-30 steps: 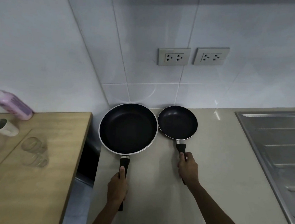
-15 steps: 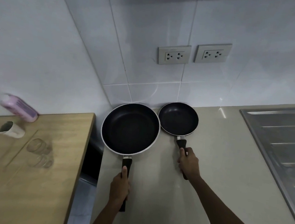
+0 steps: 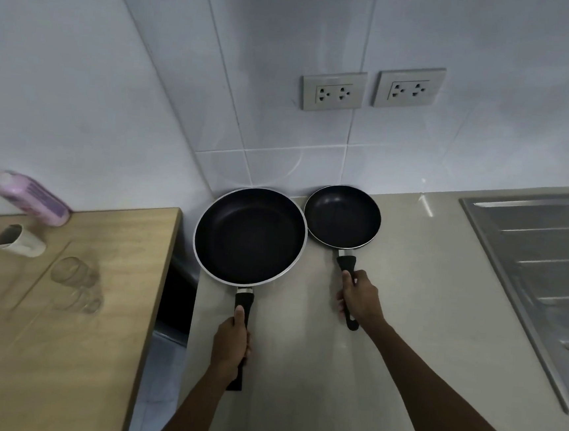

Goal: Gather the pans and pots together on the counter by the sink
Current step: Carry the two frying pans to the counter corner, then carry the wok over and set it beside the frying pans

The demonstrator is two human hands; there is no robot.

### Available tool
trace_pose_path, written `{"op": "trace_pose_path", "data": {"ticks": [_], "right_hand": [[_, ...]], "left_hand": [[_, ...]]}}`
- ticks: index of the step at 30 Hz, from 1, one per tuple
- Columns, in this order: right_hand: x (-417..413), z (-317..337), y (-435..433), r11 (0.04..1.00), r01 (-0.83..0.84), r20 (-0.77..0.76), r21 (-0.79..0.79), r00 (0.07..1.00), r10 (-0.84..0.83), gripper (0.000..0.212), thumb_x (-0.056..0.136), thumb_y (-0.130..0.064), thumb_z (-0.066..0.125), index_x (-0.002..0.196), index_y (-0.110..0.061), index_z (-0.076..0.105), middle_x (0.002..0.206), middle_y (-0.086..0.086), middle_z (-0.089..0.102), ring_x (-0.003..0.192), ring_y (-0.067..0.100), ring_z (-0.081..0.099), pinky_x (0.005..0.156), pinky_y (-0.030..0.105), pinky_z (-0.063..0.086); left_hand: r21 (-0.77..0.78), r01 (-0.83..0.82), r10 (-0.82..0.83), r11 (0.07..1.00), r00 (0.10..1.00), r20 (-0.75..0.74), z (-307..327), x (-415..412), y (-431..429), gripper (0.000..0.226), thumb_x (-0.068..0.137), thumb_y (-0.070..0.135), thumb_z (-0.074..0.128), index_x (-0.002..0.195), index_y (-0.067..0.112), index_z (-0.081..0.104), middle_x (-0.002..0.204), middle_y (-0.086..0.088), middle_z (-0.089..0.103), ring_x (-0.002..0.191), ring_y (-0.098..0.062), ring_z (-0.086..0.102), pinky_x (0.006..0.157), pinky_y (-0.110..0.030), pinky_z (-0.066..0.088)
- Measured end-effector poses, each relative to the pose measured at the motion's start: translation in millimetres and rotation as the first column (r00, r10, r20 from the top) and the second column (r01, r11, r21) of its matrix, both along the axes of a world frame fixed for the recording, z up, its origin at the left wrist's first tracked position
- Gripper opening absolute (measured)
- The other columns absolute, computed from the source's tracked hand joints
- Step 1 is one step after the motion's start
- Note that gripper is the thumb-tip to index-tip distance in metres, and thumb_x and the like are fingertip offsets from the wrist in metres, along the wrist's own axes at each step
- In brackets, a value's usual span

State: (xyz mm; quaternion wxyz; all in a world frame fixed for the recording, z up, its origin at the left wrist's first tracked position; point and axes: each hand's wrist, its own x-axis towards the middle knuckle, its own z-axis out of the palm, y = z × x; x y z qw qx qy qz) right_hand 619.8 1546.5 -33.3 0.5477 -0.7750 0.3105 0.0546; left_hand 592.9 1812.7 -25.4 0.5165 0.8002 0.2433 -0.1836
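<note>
At nine o'clock a wooden table [image 3: 59,333] carries a pink bottle [image 3: 33,198] lying against the wall, a pale cup [image 3: 21,244] tipped on its side, and clear glasses [image 3: 76,283]. At twelve o'clock two wall sockets [image 3: 333,90] sit side by side on white tiles [image 3: 150,83].

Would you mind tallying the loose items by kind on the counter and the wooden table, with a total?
Frying pans: 2, the large pan and the small pan, each held by its handle
Pink bottles: 1, the bottle on the wooden table
Cups: 1, the cup beside it
Clear glasses: 2, the glasses, blurred
Total: 6
</note>
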Motion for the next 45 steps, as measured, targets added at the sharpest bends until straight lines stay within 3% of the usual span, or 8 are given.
{"op": "trace_pose_path", "data": {"ticks": [7, 12, 17, 20, 23, 27, 32, 45], "right_hand": [[-5, 4, -1, 1.0, -0.015, -0.002, -0.02, 1.0, 0.015, 0.032, 0.105, -0.035, 0.043, 0.108, -0.006, 0.057, 0.079, 0.015, 0.073, 0.045, 0.024, 0.066, 0.041, 0.028, 0.053], [-23, 9, -4, 0.992, -0.055, 0.017, -0.118, 0.998, 0.058, 0.035, 0.104, -0.037, 0.042, 0.122, -0.013, 0.059, 0.089, 0.01, 0.075, 0.064, 0.026, 0.074, 0.059, 0.033, 0.059], [-52, 19, -9, 0.959, -0.128, 0.001, -0.252, 0.991, 0.133, 0.042, 0.104, -0.038, 0.044, 0.137, -0.014, 0.055, 0.113, 0.013, 0.073, 0.1, 0.031, 0.07, 0.089, 0.043, 0.056], [-75, 25, -14, 0.906, -0.245, -0.01, -0.346, 0.966, 0.258, 0.047, 0.104, -0.035, 0.046, 0.144, -0.012, 0.048, 0.136, 0.015, 0.062, 0.123, 0.034, 0.058, 0.102, 0.044, 0.048], [-105, 30, -23, 0.787, -0.354, 0.015, -0.506, 0.908, 0.418, 0.052, 0.102, -0.034, 0.053, 0.147, -0.01, 0.047, 0.146, 0.015, 0.055, 0.129, 0.036, 0.053, 0.106, 0.044, 0.046], [-158, 35, -59, 0.592, -0.419, 0.004, -0.689, 0.814, 0.58, 0.052, 0.099, -0.033, 0.057, 0.146, -0.011, 0.051, 0.144, 0.017, 0.057, 0.129, 0.036, 0.056, 0.108, 0.043, 0.046], [-248, 39, -150, 0.452, -0.425, -0.095, -0.784, 0.802, 0.589, 0.052, 0.1, -0.042, 0.051, 0.147, -0.02, 0.051, 0.147, 0.012, 0.056, 0.133, 0.036, 0.053, 0.108, 0.051, 0.044], [-499, 86, -463, 0.533, -0.056, -0.133, -0.844, 0.985, -0.108, 0.056, 0.102, -0.05, 0.038, 0.154, -0.029, 0.038, 0.158, 0.008, 0.043, 0.144, 0.038, 0.038, 0.115, 0.059, 0.033]], "left_hand": [[0.015, 0.028, -0.028, 0.999, 0.999, -0.026, 2, 2, 3, 0.058, 0.104, 0.048, 0.034, 0.074, 0.005, 0.058, 0.058, -0.009, 0.056, 0.046, -0.021, 0.051, 0.047, -0.03, 0.044], [0.043, 0.108, -0.108, 0.993, 0.994, -0.013, 4, -8, 13, 0.05, 0.102, 0.05, 0.04, 0.09, 0.005, 0.057, 0.066, -0.008, 0.061, 0.056, -0.023, 0.058, 0.057, -0.035, 0.05], [0.449, 0.227, -0.337, 0.864, 0.924, 0.182, 13, -36, 8, 0.047, 0.098, 0.043, 0.054, 0.126, 0.005, 0.054, 0.121, -0.017, 0.061, 0.103, -0.029, 0.062, 0.086, -0.045, 0.054], [0.709, 0.23, -0.512, 0.667, 0.833, 0.211, 30, -51, -11, 0.062, 0.097, 0.046, 0.053, 0.146, 0.009, 0.044, 0.151, -0.012, 0.047, 0.137, -0.028, 0.046, 0.114, -0.052, 0.032], [0.747, 0.267, -0.609, 0.608, 0.761, 0.224, 42, -67, -41, 0.064, 0.098, 0.048, 0.049, 0.151, 0.014, 0.04, 0.157, -0.007, 0.041, 0.144, -0.023, 0.039, 0.119, -0.054, 0.019], [0.803, 0.341, -0.779, 0.489, 0.585, 0.226, 46, -103, -103, 0.059, 0.097, 0.049, 0.05, 0.146, 0.014, 0.05, 0.153, -0.007, 0.048, 0.141, -0.023, 0.046, 0.116, -0.056, 0.028], [0.837, 0.414, -0.902, 0.358, 0.385, 0.195, 41, -163, -219, 0.062, 0.096, 0.053, 0.044, 0.141, 0.012, 0.056, 0.149, -0.008, 0.054, 0.138, -0.024, 0.05, 0.113, -0.055, 0.035], [0.84, 0.533, -0.96, 0.098, -0.173, 0.222, 75, -306, -600, 0.069, 0.097, 0.061, 0.036, 0.148, 0.015, 0.047, 0.157, -0.008, 0.043, 0.146, -0.025, 0.038, 0.118, -0.054, 0.025]]}}
